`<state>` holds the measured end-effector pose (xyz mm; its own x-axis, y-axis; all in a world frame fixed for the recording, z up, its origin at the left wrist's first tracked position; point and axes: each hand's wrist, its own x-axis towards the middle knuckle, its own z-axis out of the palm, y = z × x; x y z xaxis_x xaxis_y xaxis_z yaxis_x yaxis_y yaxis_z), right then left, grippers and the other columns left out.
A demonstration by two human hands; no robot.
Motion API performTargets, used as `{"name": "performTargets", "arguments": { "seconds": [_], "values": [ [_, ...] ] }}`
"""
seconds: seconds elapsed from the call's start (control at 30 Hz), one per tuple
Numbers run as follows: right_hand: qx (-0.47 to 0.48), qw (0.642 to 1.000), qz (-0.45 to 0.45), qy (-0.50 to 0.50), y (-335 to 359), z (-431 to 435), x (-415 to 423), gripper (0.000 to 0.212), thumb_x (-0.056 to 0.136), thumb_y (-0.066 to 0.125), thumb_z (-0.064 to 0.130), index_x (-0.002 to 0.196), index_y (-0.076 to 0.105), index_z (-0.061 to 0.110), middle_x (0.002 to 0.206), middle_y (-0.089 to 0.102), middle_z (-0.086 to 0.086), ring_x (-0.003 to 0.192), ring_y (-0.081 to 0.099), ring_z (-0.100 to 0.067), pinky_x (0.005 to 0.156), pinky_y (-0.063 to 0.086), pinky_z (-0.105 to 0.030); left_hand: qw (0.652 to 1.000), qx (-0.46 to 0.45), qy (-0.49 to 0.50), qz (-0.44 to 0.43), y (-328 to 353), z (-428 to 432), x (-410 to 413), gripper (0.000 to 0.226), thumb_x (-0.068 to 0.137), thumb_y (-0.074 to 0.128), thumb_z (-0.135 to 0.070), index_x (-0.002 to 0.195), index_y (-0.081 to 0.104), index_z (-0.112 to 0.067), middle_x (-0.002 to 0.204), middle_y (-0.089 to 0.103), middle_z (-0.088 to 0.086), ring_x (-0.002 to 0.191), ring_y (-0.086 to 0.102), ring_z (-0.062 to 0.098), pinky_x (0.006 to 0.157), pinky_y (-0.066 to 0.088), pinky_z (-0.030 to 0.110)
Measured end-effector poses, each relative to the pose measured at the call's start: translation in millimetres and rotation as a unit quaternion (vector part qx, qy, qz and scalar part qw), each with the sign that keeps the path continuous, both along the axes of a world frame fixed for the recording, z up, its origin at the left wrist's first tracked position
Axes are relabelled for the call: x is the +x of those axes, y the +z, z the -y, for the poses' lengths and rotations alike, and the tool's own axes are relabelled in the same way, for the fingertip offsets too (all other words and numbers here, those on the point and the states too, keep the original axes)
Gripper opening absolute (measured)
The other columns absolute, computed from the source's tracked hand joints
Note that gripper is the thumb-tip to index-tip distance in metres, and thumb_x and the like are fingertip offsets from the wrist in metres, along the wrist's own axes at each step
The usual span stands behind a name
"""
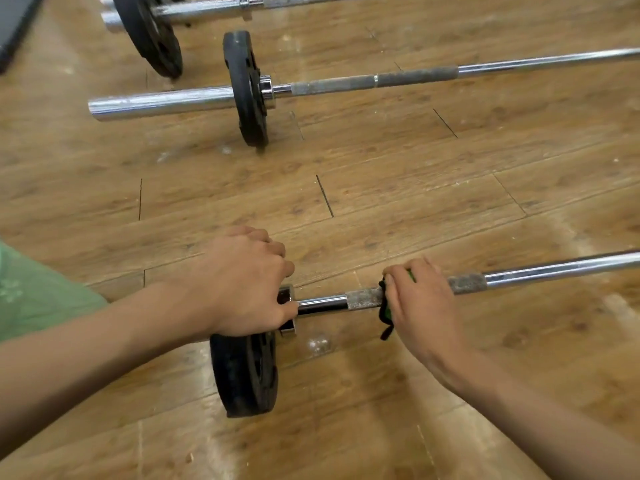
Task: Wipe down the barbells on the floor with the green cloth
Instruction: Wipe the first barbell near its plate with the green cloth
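Note:
The nearest barbell [554, 268] lies on the wood floor across the lower half of the view, with a black weight plate [244, 375] on its left end. My left hand [242, 282] curls over the top of that plate and the bar's collar. My right hand [420, 303] wraps the green cloth [386, 311] around the rough grip part of the shaft, just right of the collar. Only a green and black edge of the cloth shows under my fingers.
A second barbell [415, 76] with a black plate [247, 91] lies farther back. A third barbell [194, 10] with a larger plate [149, 32] sits at the top left. A dark mat [14, 26] fills the top-left corner.

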<state>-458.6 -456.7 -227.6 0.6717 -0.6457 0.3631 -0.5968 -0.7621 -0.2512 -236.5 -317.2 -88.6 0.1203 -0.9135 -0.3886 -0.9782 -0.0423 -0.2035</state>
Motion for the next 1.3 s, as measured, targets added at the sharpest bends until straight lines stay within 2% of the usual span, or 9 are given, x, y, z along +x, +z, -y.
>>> {"name": "performTargets", "arguments": {
  "seconds": [0.2, 0.33, 0.5, 0.67, 0.8, 1.0, 1.1, 1.2, 1.3],
  "values": [
    [-0.06, 0.987, -0.043, 0.144, 1.7, -1.4, 7.7, 0.033, 0.105, 0.045, 0.028, 0.108, 0.071, 0.009, 0.091, 0.063, -0.006, 0.087, 0.062, -0.026, 0.128, 0.017, -0.038, 0.997, 0.062, 0.001, 0.041, 7.6, 3.8, -4.5, 0.068, 0.09, 0.029, -0.074, 0.129, 0.063, -0.03, 0.131, 0.06, -0.005, 0.133, 0.049, 0.021, 0.112, 0.035, 0.035],
    [-0.088, 0.993, -0.048, 0.058, 6.7, 40.3, -32.8, 0.029, 0.103, 0.048, 0.027, 0.096, 0.073, 0.013, 0.087, 0.064, -0.005, 0.083, 0.064, -0.03, 0.124, 0.029, -0.049, 0.993, 0.088, -0.006, 0.076, 5.2, 7.7, -13.8, 0.065, 0.096, 0.037, -0.071, 0.141, 0.054, -0.027, 0.141, 0.053, 0.003, 0.137, 0.045, 0.027, 0.118, 0.031, 0.043],
    [0.001, 0.999, -0.011, -0.046, 7.3, 15.5, -20.0, 0.029, 0.102, 0.044, 0.019, 0.095, 0.07, 0.008, 0.082, 0.055, 0.0, 0.08, 0.057, -0.026, 0.126, 0.023, -0.045, 0.991, 0.1, 0.011, 0.086, -1.7, 13.0, -21.7, 0.071, 0.099, 0.03, -0.075, 0.148, 0.048, -0.026, 0.149, 0.049, 0.006, 0.142, 0.041, 0.029, 0.117, 0.029, 0.049],
    [-0.005, 0.996, -0.032, 0.081, 0.4, -19.8, 16.0, 0.026, 0.106, 0.047, 0.023, 0.104, 0.069, 0.011, 0.088, 0.062, -0.003, 0.084, 0.062, -0.022, 0.128, 0.021, -0.042, 0.986, 0.141, 0.004, 0.092, -2.7, 17.2, -26.4, 0.075, 0.099, 0.019, -0.078, 0.148, 0.046, -0.026, 0.147, 0.053, 0.005, 0.135, 0.049, 0.029, 0.115, 0.03, 0.052],
    [-0.064, 0.988, -0.066, 0.124, 5.7, 7.7, -7.5, 0.03, 0.102, 0.044, 0.029, 0.104, 0.071, 0.015, 0.088, 0.064, -0.001, 0.082, 0.064, -0.023, 0.128, 0.019, -0.045, 0.992, 0.1, -0.003, 0.074, -3.2, 12.0, -26.4, 0.069, 0.1, 0.022, -0.076, 0.14, 0.05, -0.028, 0.134, 0.06, 0.0, 0.126, 0.055, 0.025, 0.11, 0.035, 0.046],
    [-0.024, 0.998, -0.057, -0.027, 10.9, 48.3, -50.9, 0.036, 0.103, 0.04, 0.029, 0.096, 0.072, 0.013, 0.088, 0.065, -0.002, 0.084, 0.064, -0.024, 0.129, 0.016, -0.049, 0.999, 0.007, 0.024, 0.03, -6.4, 11.8, -23.6, 0.055, 0.101, 0.03, -0.069, 0.121, 0.056, -0.026, 0.11, 0.061, -0.005, 0.108, 0.061, 0.021, 0.104, 0.041, 0.04],
    [0.038, 0.996, -0.02, -0.08, 11.2, 21.6, -23.4, 0.035, 0.101, 0.039, 0.024, 0.093, 0.07, 0.009, 0.085, 0.064, -0.007, 0.088, 0.057, -0.024, 0.122, 0.031, -0.052, 0.999, -0.02, 0.033, 0.016, -5.7, 15.3, -21.0, 0.051, 0.101, 0.032, -0.067, 0.117, 0.058, -0.027, 0.102, 0.059, -0.007, 0.104, 0.062, 0.019, 0.107, 0.038, 0.039],
    [0.056, 0.996, -0.074, 0.006, 8.3, -19.6, 15.1, 0.008, 0.098, 0.063, 0.02, 0.099, 0.07, 0.015, 0.099, 0.07, -0.006, 0.108, 0.063, -0.025, 0.122, 0.035, -0.053, 0.999, -0.041, 0.027, 0.011, -3.9, 17.9, -20.8, 0.05, 0.101, 0.029, -0.067, 0.114, 0.056, -0.028, 0.096, 0.055, -0.008, 0.1, 0.062, 0.017, 0.109, 0.037, 0.036],
    [0.025, 0.995, -0.041, 0.086, 11.5, -32.2, 36.7, 0.004, 0.092, 0.072, 0.015, 0.09, 0.07, 0.013, 0.081, 0.066, -0.003, 0.08, 0.067, -0.02, 0.124, 0.03, -0.046, 0.998, -0.055, 0.022, 0.006, -7.7, 13.8, -19.0, 0.054, 0.1, 0.024, -0.067, 0.111, 0.058, -0.027, 0.092, 0.056, -0.01, 0.094, 0.063, 0.017, 0.104, 0.04, 0.036]
  ]
}}
